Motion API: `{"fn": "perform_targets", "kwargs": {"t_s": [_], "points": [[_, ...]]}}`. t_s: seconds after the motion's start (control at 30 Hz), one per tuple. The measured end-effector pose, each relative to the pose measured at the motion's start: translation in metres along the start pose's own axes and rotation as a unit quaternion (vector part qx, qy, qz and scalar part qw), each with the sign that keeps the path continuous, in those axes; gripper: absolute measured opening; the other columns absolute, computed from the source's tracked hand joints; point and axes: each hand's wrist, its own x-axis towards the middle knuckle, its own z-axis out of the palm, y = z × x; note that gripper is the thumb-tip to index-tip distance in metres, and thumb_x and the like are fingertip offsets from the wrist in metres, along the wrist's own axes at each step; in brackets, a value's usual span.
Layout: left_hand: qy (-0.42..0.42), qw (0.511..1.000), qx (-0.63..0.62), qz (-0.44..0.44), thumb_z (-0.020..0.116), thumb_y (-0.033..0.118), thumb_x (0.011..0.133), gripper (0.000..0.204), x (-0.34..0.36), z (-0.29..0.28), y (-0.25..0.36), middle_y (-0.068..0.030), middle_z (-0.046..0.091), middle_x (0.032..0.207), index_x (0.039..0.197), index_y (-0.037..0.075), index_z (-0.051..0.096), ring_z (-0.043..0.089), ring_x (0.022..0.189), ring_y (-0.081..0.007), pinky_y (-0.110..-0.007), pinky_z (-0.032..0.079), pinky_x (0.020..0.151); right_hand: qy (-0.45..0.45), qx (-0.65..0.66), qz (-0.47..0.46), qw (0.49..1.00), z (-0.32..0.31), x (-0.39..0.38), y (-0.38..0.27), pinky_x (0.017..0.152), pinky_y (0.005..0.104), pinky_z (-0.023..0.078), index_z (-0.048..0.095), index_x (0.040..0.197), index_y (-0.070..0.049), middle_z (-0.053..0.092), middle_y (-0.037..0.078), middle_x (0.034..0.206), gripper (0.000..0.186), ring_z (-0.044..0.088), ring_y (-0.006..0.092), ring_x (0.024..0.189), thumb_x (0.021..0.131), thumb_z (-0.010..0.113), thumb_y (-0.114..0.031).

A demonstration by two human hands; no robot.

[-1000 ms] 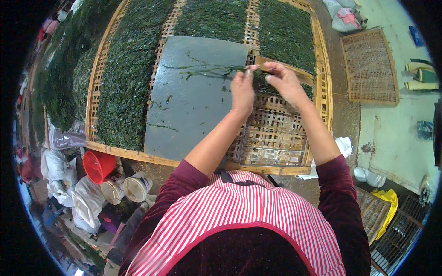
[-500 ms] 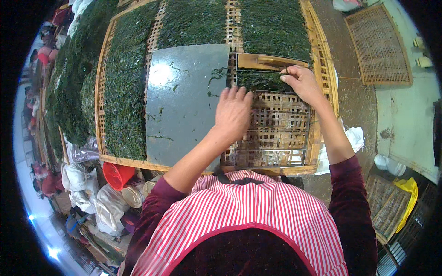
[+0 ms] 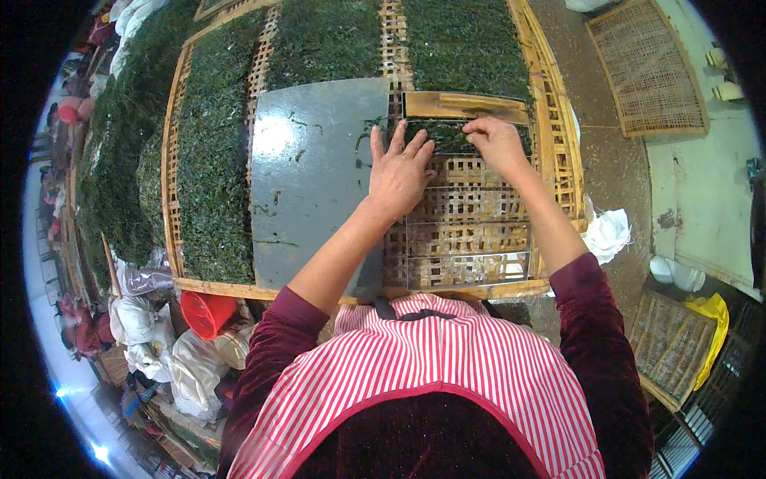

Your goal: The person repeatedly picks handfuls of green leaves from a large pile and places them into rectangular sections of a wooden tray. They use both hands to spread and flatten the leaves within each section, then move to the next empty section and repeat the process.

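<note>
My left hand (image 3: 396, 180) is open, fingers spread, over the right edge of a smooth grey board (image 3: 307, 231), which has wet green strands scattered on it. My right hand (image 3: 495, 148) pinches at a narrow band of dark green seaweed (image 3: 437, 136) to its upper left; what lies between its fingertips is too small to make out. That band sits in a thin-barred metal frame (image 3: 468, 255) with several divisions, over woven bamboo. Just beyond it lies a wooden bar (image 3: 423, 105) with a raised strip. All rest on a bamboo rack (image 3: 566, 184) bearing rectangles of seaweed (image 3: 214, 160).
A seaweed heap (image 3: 120, 199) lies left of the rack. Below it are white sacks (image 3: 195, 375) and a red bucket (image 3: 207, 311). At right are a woven screen (image 3: 646, 72), a white cloth (image 3: 606, 235), white containers (image 3: 678, 274), and another screen (image 3: 670, 347) beside yellow plastic.
My hands were together holding strands above the board. They separated; my left hand then slid up, fingers spreading, and my right hand moved slightly left and down toward the seaweed band.
</note>
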Motion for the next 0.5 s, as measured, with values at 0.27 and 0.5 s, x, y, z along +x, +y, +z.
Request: {"fn": "perform_targets", "kwargs": {"t_s": [0.27, 0.5], "points": [[-0.012, 1.000, -0.018, 0.008, 0.071, 0.020, 0.083, 0.062, 0.003, -0.001, -0.010, -0.0015, 0.047, 0.152, 0.143, 0.020, 0.052, 0.026, 0.150, -0.0324, -0.069, 0.005, 0.116, 0.017, 0.141, -0.085, 0.986, 0.004, 0.006, -0.004, 0.080, 0.0308, 0.054, 0.072, 0.108, -0.005, 0.075, 0.008, 0.097, 0.019, 0.070, 0.0172, 0.087, 0.091, 0.066, -0.013], [0.016, 0.961, -0.274, -0.042, 0.067, 0.005, 0.085, 0.065, -0.008, -0.026, -0.052, 0.0001, 0.051, 0.149, 0.145, 0.020, 0.048, 0.030, 0.149, -0.0275, -0.063, 0.005, 0.119, -0.119, 0.009, -0.014, 0.993, -0.002, 0.017, -0.046, 0.088, 0.0321, 0.051, 0.068, 0.116, -0.001, 0.074, 0.009, 0.103, 0.027, 0.069, 0.0190, 0.096, 0.092, 0.063, -0.010]]}}
